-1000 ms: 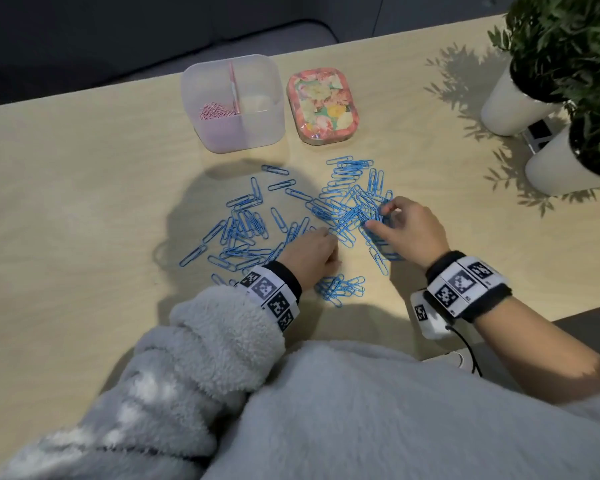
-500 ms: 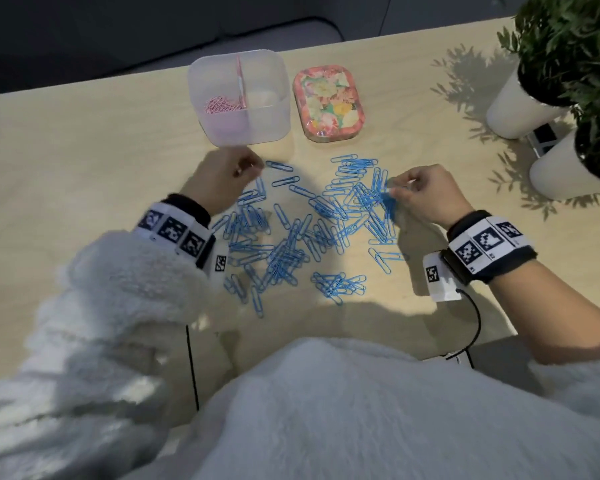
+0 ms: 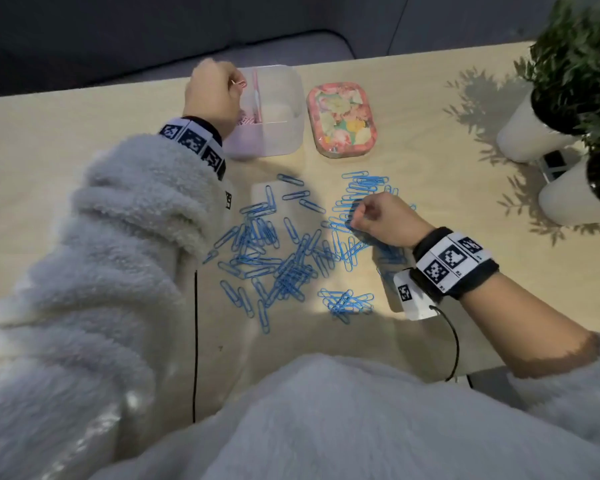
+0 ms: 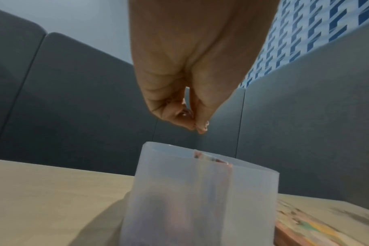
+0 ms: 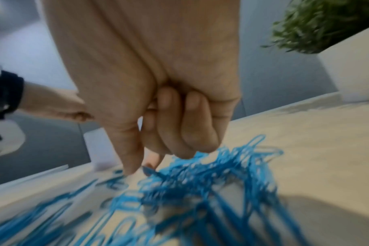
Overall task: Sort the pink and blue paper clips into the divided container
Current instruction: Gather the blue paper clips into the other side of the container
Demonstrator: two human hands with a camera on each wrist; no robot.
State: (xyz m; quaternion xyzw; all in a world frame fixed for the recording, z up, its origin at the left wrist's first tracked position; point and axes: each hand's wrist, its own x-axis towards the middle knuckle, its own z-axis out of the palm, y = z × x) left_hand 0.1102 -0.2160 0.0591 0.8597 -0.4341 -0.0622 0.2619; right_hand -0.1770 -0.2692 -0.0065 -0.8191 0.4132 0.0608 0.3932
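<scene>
A translucent divided container (image 3: 286, 133) stands at the table's far side, with a pink divider (image 3: 256, 95) and pink clips (image 3: 246, 120) in its left compartment. My left hand (image 3: 234, 84) hovers over that left compartment and pinches a pink paper clip (image 3: 240, 83). The left wrist view shows those fingertips (image 4: 201, 129) pressed together just above the container's rim (image 4: 253, 168). Blue paper clips (image 3: 284, 268) lie scattered across the middle of the table. My right hand (image 3: 355, 216) is curled over the right part of the pile, thumb and forefinger pinching blue clips (image 5: 200, 171); that view is blurred.
A floral tin (image 3: 342, 119) lies right of the container. Two white pots (image 3: 530, 133) (image 3: 575, 195) with green plants stand at the far right. A black cable (image 3: 195, 341) runs down from my left wrist. Dark sofa cushions sit behind the table's far edge.
My left hand rose from the clip pile to above the container's left compartment, carrying a pink clip. My right hand stayed over the right part of the blue pile, shifting slightly.
</scene>
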